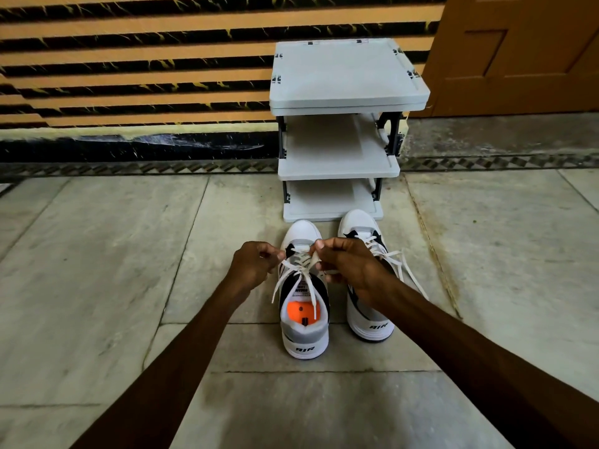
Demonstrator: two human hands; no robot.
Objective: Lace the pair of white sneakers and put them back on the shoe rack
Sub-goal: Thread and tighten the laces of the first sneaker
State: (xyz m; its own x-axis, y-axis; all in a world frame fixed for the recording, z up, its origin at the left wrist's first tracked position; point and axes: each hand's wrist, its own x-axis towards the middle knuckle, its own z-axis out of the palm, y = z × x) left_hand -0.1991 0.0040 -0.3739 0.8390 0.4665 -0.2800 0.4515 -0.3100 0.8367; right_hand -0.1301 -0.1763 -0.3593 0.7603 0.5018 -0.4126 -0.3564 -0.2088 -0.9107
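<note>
Two white sneakers sit side by side on the stone floor (97,270), heels toward the camera, toes just in front of the shoe rack (340,166). The left sneaker (304,338) is the one being worked on; the right sneaker (369,319) stands just beside it, a narrow gap between them.

The left hand (252,267) is curled nearly closed, thumb and forefinger pinching one end of the lace (293,273) at the left edge of the left sneaker's eyelets. The right hand (346,267) is also mostly closed, fingers bent in, thumb on top, gripping the other part of the same lace over the shoe's tongue. Its knuckles cover part of the right sneaker's front. Both hands hover over the lacing area, close together but not touching each other. Whether the palms rest on the shoe can't be told.

Loose lace ends hang down from between the hands; one strand drops into the left sneaker's opening, over the orange insole (301,311). The right sneaker's own laces (405,270) trail loose off its right side onto the floor.

The rack is grey, three shelves, all bare, standing against a striped orange and black wall (129,76). A brown door (518,53) is at upper right.
</note>
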